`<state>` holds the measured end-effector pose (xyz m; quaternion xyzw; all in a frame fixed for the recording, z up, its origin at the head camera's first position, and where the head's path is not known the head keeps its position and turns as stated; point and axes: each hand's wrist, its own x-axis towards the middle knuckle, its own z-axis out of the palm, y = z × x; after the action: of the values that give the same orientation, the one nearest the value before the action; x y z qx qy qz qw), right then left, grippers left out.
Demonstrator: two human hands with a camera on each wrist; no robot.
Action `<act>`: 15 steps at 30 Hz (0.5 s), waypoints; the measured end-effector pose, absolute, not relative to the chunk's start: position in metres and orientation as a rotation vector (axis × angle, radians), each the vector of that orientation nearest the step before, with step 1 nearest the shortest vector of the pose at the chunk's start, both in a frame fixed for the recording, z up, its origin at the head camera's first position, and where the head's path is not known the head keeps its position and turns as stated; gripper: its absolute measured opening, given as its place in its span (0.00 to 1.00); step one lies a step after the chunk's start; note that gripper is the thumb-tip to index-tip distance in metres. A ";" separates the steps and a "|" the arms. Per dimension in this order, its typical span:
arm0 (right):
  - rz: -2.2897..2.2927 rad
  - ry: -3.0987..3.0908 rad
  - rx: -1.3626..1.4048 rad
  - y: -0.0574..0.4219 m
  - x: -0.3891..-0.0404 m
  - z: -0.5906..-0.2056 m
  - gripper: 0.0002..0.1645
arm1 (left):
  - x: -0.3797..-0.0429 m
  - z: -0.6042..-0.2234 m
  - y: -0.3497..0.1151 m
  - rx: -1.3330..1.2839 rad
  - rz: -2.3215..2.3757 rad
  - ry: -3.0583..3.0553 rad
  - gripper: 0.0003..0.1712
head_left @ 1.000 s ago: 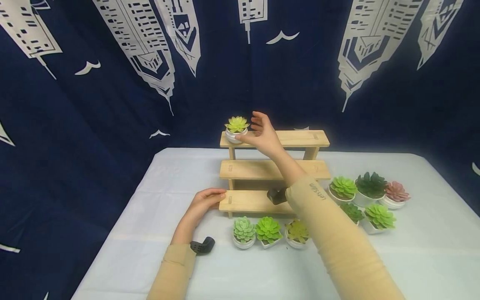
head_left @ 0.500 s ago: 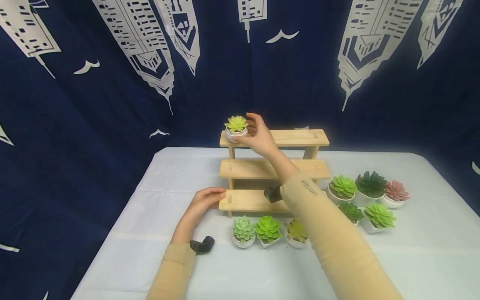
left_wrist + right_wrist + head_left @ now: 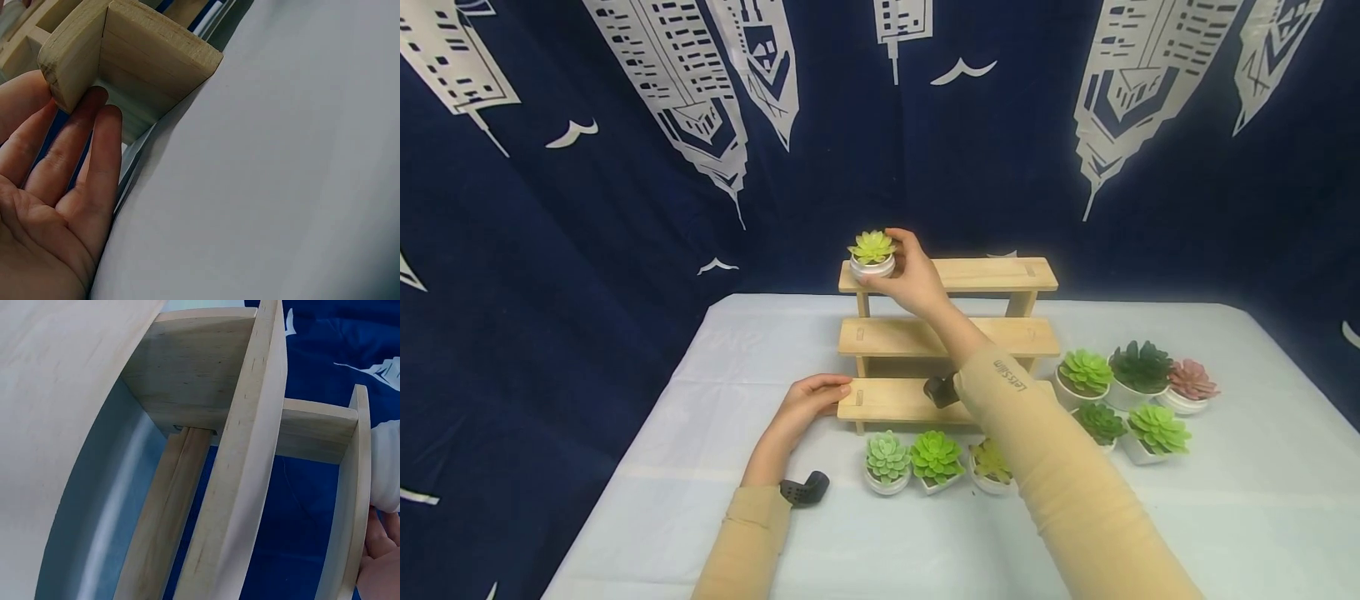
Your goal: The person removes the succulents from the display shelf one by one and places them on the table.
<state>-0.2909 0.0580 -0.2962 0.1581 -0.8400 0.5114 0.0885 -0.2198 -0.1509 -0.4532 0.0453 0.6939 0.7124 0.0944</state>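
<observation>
On the left end of the top shelf stands a yellow-green potted succulent (image 3: pixel 872 248) in a round white pot. My right hand (image 3: pixel 916 279) holds this pot from its right side, thumb in front and fingers behind. The right wrist view catches only part of the white pot (image 3: pixel 386 465) and some fingers at the right edge. My left hand (image 3: pixel 808 404) grips the left end of the bottom shelf of a three-tier wooden stand (image 3: pixel 887 400). In the left wrist view, the fingers (image 3: pixel 103 150) reach under the board's end.
In front of the stand sit three potted succulents (image 3: pixel 936 458), the rightmost partly behind the right sleeve. Several more, green and one pink succulent (image 3: pixel 1191 383), are grouped to the right. A white cloth covers the table (image 3: pixel 700 442); a dark blue curtain (image 3: pixel 835 183) hangs behind.
My right hand has moved left toward the yellow-green succulent, and its fingers have closed around the pot. The left hand stays at the bottom shelf.
</observation>
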 end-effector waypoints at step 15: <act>1.465 -2.458 0.467 0.088 -0.286 -0.295 0.49 | -0.218 -0.452 -0.150 0.158 2.113 2.063 0.20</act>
<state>-0.2861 0.0876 -0.2954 0.1601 -0.8414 0.5018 0.1209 -0.2184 -0.1498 -0.4519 0.0532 0.6947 0.7114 0.0920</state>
